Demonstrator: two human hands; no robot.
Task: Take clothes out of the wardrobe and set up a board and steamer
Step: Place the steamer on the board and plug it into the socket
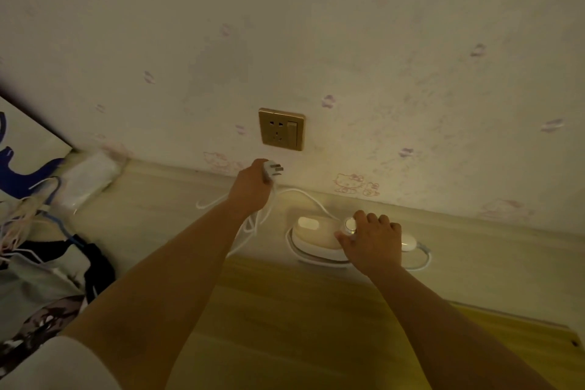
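White steamer (319,239) sits on the pale surface (474,247) at the foot of the wall, below and a bit right of the socket (281,129). Round base, flat side up, a small oval patch on top at the left. Right hand (372,239) rests on the steamer's right end, fingers curled over it, thumb and forefinger around a small round knob (349,225).

Left hand (251,188) grips the white plug (273,170), fist closed round its body, prongs pointing up and right toward the socket. Plug is just below the socket, not touching it. White cord (297,191) runs from the fist in loose loops over the surface to the steamer.

Socket is a brass-coloured plate with pin holes on the left and a rocker switch on the right, set in wallpaper (411,73) with faint cartoon cat prints.

Wooden board (300,320), yellowish, lies flat under both forearms, near edge of the steamer touching or just beside its far edge, cannot tell which.

Far left: a heap of clothes (41,279) on hangers (55,199), blue and white ones visible. A white wrapped bundle (87,179) lies against the wall behind them.
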